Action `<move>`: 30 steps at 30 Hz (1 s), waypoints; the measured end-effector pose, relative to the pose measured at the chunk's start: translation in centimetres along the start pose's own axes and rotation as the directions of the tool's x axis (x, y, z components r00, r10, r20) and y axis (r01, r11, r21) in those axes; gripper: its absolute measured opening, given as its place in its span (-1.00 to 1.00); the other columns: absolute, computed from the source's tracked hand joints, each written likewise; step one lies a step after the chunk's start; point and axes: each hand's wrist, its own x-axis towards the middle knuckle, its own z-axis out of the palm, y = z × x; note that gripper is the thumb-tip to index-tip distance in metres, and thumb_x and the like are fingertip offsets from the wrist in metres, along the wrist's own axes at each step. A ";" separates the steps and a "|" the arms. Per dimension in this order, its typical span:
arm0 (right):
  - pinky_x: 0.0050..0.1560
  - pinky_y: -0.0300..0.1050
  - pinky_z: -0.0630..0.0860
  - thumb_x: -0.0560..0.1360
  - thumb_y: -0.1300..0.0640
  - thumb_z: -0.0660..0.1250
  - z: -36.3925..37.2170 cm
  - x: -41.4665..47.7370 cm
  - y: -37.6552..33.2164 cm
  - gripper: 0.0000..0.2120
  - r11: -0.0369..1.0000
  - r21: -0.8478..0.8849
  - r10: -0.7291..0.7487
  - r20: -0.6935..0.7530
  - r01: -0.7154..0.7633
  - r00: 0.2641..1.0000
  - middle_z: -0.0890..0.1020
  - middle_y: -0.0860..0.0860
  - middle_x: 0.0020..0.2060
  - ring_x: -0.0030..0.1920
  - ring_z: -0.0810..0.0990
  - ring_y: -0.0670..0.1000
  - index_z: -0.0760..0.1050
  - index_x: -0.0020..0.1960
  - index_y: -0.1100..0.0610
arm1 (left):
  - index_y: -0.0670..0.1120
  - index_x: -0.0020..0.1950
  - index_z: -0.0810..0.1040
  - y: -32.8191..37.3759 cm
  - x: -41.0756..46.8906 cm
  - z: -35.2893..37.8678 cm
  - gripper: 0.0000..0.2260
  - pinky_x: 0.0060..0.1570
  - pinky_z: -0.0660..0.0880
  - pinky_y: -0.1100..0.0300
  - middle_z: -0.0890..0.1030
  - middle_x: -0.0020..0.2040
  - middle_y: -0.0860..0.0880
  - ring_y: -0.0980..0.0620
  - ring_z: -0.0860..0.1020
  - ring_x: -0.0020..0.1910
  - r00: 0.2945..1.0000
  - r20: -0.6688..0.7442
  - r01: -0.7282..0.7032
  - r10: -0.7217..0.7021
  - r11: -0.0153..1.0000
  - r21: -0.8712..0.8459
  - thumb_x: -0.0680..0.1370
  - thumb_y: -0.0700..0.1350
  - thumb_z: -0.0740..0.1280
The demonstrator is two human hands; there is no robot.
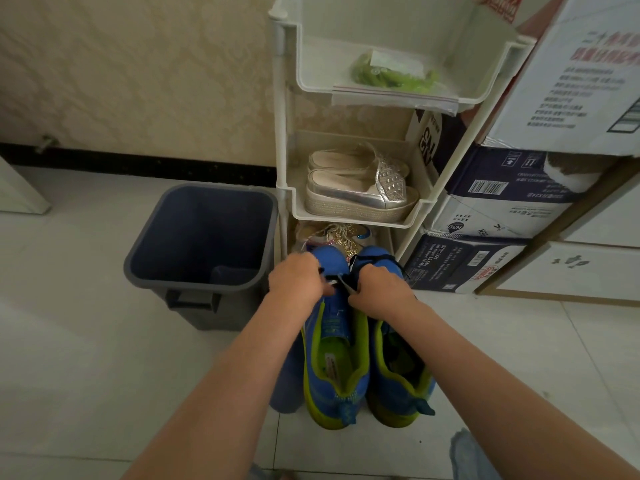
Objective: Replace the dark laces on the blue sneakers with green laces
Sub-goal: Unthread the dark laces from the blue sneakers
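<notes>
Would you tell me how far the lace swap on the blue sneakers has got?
Early stage. On one blue sneaker the nearer eyelets look unlaced. The left hand and right hand grip its dark lace near the toe. The green laces lie bagged on the top shelf; the other sneaker awaits.

I'm seeing the blue sneakers (323, 393): bright blue uppers, lime-green lining, yellow-green soles. The dark laces (373, 259) read black against that blue. Up on the white rack (281, 133), the green laces (391, 76) show light lime through a clear bag with a red strip. Below sit silver shoes (360, 195), studded pattern on the front, beige woven soles. The bin (194, 306) is grey outside, dusky blue inside. The wall (138, 81) is cream with a faint floral pattern, the skirting (138, 164) black, the floor (86, 341) pale off-white tile, the boxes (502, 181) navy and white.
</notes>
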 end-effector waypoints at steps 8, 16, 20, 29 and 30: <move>-0.29 -0.12 0.32 0.51 0.15 0.29 -0.1 -0.1 -0.1 -0.67 1.000 -0.017 0.002 0.008 -0.002 1.000 0.33 0.00 -0.36 -0.19 0.44 0.09 0.19 -0.32 0.11 | -0.21 0.16 0.50 0.2 -0.4 -1.1 -0.76 0.00 0.45 0.00 0.56 0.09 -0.18 -0.16 0.54 0.07 0.970 -0.235 0.002 -0.065 0.966 -0.258 0.62 -0.10 0.17; -0.33 -0.14 0.32 0.52 0.14 0.28 -0.2 -0.1 -0.1 -0.68 1.000 -0.018 0.001 0.016 -0.001 1.000 0.34 0.01 -0.35 -0.19 0.44 0.08 0.20 -0.31 0.11 | -0.13 0.07 0.39 0.7 -0.8 -2.0 -0.87 -0.12 0.36 0.11 0.55 -0.16 -0.02 -0.03 0.50 -0.13 0.903 -0.349 -0.113 -0.249 0.647 -0.754 0.65 -0.15 0.08; -0.42 -0.16 0.27 0.51 0.15 0.28 -0.1 0.0 -0.1 -0.68 1.000 -0.012 -0.001 0.011 0.001 1.000 0.34 0.01 -0.37 -0.24 0.44 0.07 0.20 -0.32 0.12 | -0.20 0.14 0.43 0.5 -0.4 -2.1 -0.81 -0.14 0.34 0.13 0.55 0.10 -0.21 -0.03 0.45 -0.10 0.901 -0.318 -0.086 -0.296 0.596 -0.799 0.65 -0.14 0.10; -0.44 -0.19 0.22 0.52 0.13 0.28 -0.1 0.1 -0.1 -0.67 1.000 -0.014 0.002 0.011 -0.002 1.000 0.33 0.01 -0.36 -0.18 0.43 0.08 0.17 -0.31 0.10 | -0.09 0.04 0.33 0.8 -0.6 -2.3 -0.91 -0.27 0.42 0.19 0.53 -0.12 -0.05 0.12 0.47 -0.39 0.867 -0.315 -0.211 -0.385 0.289 -0.934 0.66 -0.15 0.05; -0.45 -0.19 0.21 0.51 0.13 0.28 0.0 0.1 0.0 -0.67 1.000 -0.011 0.001 0.009 -0.001 1.000 0.33 0.01 -0.36 -0.20 0.43 0.08 0.18 -0.32 0.10 | -0.08 0.04 0.33 0.9 -0.6 -2.5 -0.90 -0.33 0.40 0.25 0.56 -0.14 -0.03 0.16 0.45 -0.44 0.865 -0.324 -0.232 -0.384 0.268 -0.935 0.67 -0.15 0.04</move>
